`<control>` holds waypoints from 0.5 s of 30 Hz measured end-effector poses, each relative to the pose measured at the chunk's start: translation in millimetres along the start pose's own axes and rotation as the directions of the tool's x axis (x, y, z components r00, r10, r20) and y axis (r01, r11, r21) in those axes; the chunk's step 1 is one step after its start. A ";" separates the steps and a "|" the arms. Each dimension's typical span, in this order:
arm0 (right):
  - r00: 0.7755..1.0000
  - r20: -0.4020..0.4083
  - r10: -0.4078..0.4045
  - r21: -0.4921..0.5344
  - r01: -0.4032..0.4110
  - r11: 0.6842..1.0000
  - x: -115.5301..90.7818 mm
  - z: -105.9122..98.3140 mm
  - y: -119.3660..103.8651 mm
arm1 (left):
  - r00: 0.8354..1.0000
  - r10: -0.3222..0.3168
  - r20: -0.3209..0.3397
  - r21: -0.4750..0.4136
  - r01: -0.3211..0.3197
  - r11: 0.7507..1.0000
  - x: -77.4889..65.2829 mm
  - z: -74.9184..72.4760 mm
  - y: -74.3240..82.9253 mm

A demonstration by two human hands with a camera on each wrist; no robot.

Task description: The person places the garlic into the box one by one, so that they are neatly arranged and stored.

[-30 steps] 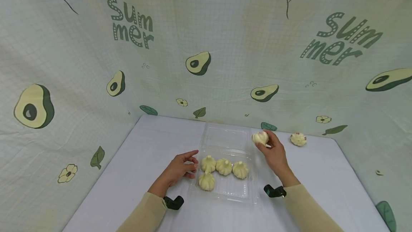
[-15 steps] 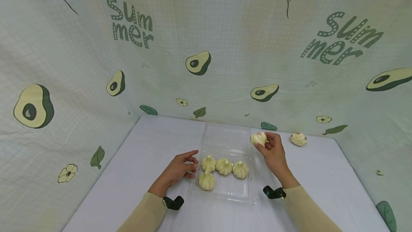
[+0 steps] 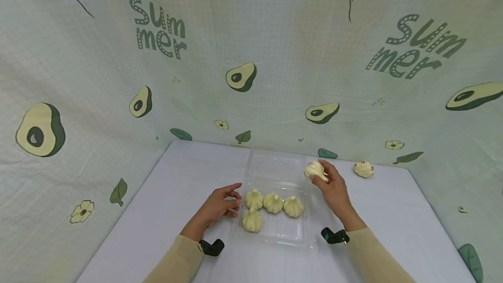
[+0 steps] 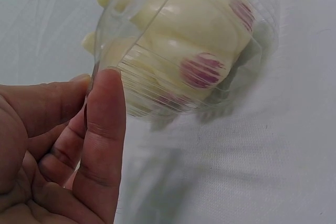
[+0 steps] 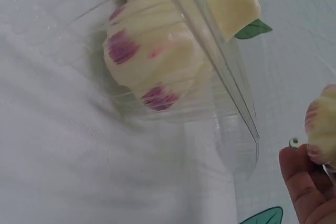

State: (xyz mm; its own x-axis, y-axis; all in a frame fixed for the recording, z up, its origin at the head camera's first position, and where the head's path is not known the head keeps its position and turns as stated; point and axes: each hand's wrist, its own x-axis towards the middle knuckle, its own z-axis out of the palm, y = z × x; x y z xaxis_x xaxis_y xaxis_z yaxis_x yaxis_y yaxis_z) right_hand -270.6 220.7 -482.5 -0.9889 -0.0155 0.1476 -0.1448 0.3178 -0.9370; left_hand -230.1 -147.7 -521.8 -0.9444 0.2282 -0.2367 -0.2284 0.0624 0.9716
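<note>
My left hand (image 3: 222, 204) is at the left side of a clear plastic container (image 3: 280, 233). In the left wrist view its thumb and a finger (image 4: 105, 124) pinch the container's rim. Several pale garlic bulbs (image 3: 252, 221) sit inside, three in a back row and one at the front left, stems up. Above the container's back right corner, my right hand (image 3: 337, 193) holds another garlic bulb (image 3: 314, 170) between thumb and fingers, its stem pointing right and down. The right wrist view catches only part of that held bulb (image 5: 323, 124), at its right edge.
The container's clear lid (image 3: 277, 166) lies folded open toward the back. One more garlic bulb (image 3: 363, 169) with purple-red patches rests at the back right of the white table (image 3: 188, 165). A printed cloth (image 3: 275, 34) hangs behind and along both sides.
The garlic bulb in my right hand has shifted slightly left and turned, so its stem now shows toward the lower right. My left hand and the bulbs in the container have stayed put.
</note>
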 end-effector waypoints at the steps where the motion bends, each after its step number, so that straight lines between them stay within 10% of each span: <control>1: 1.000 0.010 0.004 -0.017 -0.003 1.000 -0.6 -0.6 -0.7 | 1.000 -0.001 0.000 0.001 0.001 1.000 0.1 0.1 0.0; 15: 0.999 0.020 0.038 -0.048 -0.037 0.998 -7.8 2.8 -10.5 | 1.000 0.007 0.004 0.008 -0.007 1.000 -1.4 -0.2 -0.7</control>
State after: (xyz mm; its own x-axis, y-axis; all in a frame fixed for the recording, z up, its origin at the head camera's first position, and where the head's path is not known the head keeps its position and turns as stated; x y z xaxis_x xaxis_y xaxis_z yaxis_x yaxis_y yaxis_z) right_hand -261.4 214.9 -474.7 -0.9942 -0.0219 0.1056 -0.1063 0.3637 -0.9254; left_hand -228.7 -148.2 -522.2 -0.9449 0.2327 -0.2302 -0.2201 0.0688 0.9730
